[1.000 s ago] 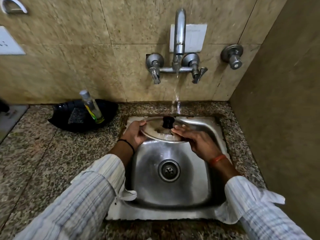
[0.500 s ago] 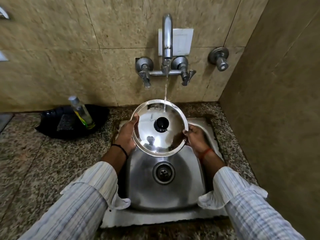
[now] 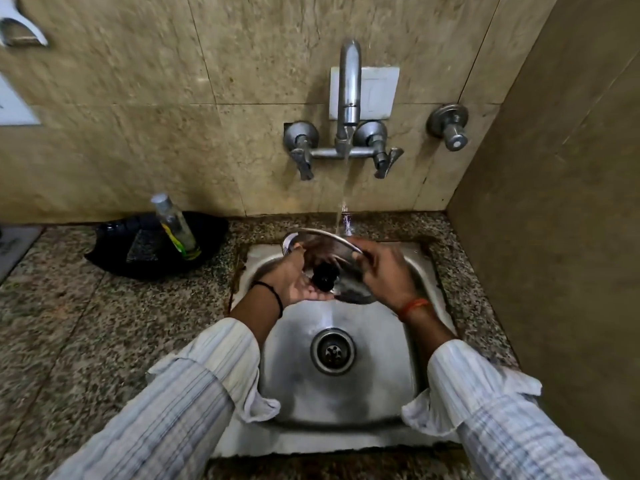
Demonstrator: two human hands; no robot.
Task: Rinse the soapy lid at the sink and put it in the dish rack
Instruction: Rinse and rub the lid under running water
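A round steel lid (image 3: 323,245) with a black knob (image 3: 325,276) is held over the back of the steel sink (image 3: 346,396), tipped so the knob faces down toward me. Water from the wall tap (image 3: 349,95) runs onto its far rim. My left hand (image 3: 296,278) cups under the lid's left side, palm up beside the knob. My right hand (image 3: 384,271) grips the right rim from above. No dish rack is in view.
A black dish (image 3: 114,251) with a scrub pad and a clear soap bottle (image 3: 175,226) sits on the granite counter (image 3: 86,334) left of the sink. A side wall (image 3: 554,237) stands close on the right. The drain (image 3: 332,351) lies below my hands.
The lid was upright facing me half a second ago; it is now flipped with the knob downward and lowered under the stream. My left hand has turned palm up beneath it.
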